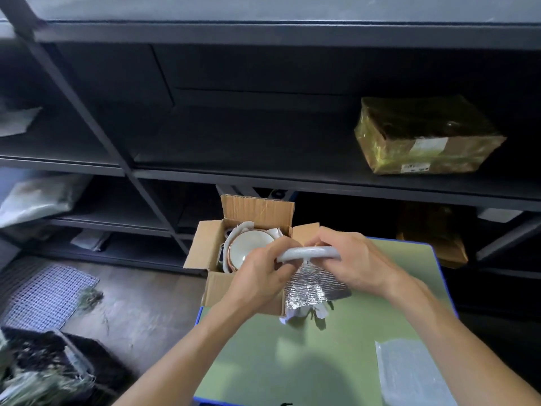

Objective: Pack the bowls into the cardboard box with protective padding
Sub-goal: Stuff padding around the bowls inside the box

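one open cardboard box [205, 244], just left of the left fingers, holds one stack of bowls [248, 249], number unclear. two hands: left hand [257, 273] and right hand [351, 259] each clench an end of one white foam roll [304, 253]. one silver sheet [310, 288] hangs below the fingers. one flat foam sheet [409, 373] lies well right of them.

A white bowl [251, 249] with a copper rim sits tilted among white padding [238, 230] inside the open cardboard box [218, 285].

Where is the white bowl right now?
Head view: the bowl sits inside the open cardboard box at the table's far left corner, just beyond the left hand.
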Demonstrator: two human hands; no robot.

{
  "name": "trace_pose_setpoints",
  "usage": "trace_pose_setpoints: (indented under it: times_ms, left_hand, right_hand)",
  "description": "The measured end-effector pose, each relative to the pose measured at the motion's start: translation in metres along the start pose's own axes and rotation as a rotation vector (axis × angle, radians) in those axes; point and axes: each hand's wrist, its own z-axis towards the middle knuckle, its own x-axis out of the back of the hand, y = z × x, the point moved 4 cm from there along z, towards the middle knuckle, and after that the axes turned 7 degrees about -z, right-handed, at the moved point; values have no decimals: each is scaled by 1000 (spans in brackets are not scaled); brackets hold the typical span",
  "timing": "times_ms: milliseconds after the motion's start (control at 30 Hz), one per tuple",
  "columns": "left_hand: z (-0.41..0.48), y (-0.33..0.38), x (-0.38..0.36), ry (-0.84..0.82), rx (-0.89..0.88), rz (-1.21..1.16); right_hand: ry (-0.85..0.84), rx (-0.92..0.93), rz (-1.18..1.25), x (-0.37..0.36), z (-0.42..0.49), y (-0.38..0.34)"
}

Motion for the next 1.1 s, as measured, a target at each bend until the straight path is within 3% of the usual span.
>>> trace_pose_setpoints:
  times_ms: [233,467,767,867,967,1100]
  left_hand:
    - [0,-12,30,105,0,-90]
    - [2,-46,64,22,22,-134]
    - [-16,-83,103,-146,90,-236]
    - [-19,-95,114,-108,137,-268]
    - [-14,-102,128,-83,131,-156]
    - [-2,-105,147,-24,111,-130]
  right_hand:
    - [-108,-62,-64,-20,22,-29]
    - [-245,-106,31,-47,42,-59]
    - [-118,-170,-24,-83,79,-84]
    - [-110,-159,-22,-88,86,-94]
    - [-72,-136,-28,-93,93,-107]
    - [-123,-188,106,-95,101,-116]
